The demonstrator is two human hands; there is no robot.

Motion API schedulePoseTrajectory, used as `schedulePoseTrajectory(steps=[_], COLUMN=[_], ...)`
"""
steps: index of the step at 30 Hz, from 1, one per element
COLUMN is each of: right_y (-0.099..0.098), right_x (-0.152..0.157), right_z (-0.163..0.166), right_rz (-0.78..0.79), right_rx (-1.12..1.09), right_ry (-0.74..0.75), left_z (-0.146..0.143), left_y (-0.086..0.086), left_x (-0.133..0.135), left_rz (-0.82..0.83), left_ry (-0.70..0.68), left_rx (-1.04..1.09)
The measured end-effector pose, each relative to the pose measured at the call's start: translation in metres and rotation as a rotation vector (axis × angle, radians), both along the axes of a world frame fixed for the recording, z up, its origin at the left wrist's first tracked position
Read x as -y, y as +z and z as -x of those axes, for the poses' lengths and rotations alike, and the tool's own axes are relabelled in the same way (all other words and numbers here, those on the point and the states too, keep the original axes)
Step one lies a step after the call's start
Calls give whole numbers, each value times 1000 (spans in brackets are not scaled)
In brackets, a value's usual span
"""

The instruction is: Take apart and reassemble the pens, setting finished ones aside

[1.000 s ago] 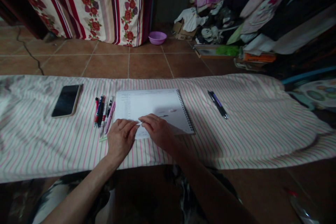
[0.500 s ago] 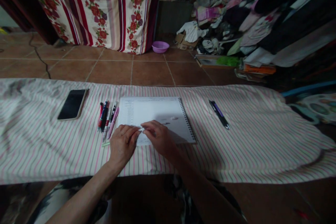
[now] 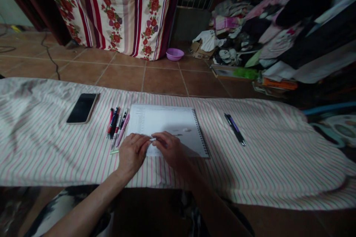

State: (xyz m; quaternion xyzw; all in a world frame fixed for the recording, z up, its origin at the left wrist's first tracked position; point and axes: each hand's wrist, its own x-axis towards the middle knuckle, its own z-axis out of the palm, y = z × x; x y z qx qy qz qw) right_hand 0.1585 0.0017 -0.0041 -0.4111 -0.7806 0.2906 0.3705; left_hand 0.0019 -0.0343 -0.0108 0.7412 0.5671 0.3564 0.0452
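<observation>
My left hand [image 3: 132,152] and my right hand [image 3: 170,148] meet over the near edge of a spiral notebook [image 3: 164,118]. Pinched between the fingertips of both is a thin white piece [image 3: 152,139], mostly covered, so its kind cannot be made out. On the page beyond my right fingers lie a small dark slender piece [image 3: 178,134] and a small pale lump [image 3: 187,130]. Left of the notebook is a bunch of several pens [image 3: 118,126], with a light green stick [image 3: 114,152] at their near end.
A phone [image 3: 82,108] lies at the left on the striped cloth [image 3: 272,148]. Two dark pens [image 3: 235,129] rest on the right. Beyond, on the tiled floor, are a purple basin [image 3: 175,54], a floral curtain [image 3: 128,11] and a heap of clothes [image 3: 250,33].
The view has shifted slightly, so everything appears a little further right and lower. Both hands keep their pinch on the white piece, with almost no movement over the notebook.
</observation>
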Motion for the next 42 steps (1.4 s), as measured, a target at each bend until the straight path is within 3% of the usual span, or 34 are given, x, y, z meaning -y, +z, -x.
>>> schedulePoseTrajectory(steps=[9,17,30,42], right_y=[-3,2,1,5], right_x=[-1,-3,1,4], right_z=[1,-4,1,1], right_rz=[18,95,-83,-60], right_rx=[-33,-58,56,111], right_ry=[-46,-78,-20,-5], left_z=[-1,11,23,16], left_y=[-5,7,5,12], left_x=[0,8,21,19], left_rz=[-8,4,4,9], left_ry=[29,9,28,64], left_rx=[-87,-95,-150,-198])
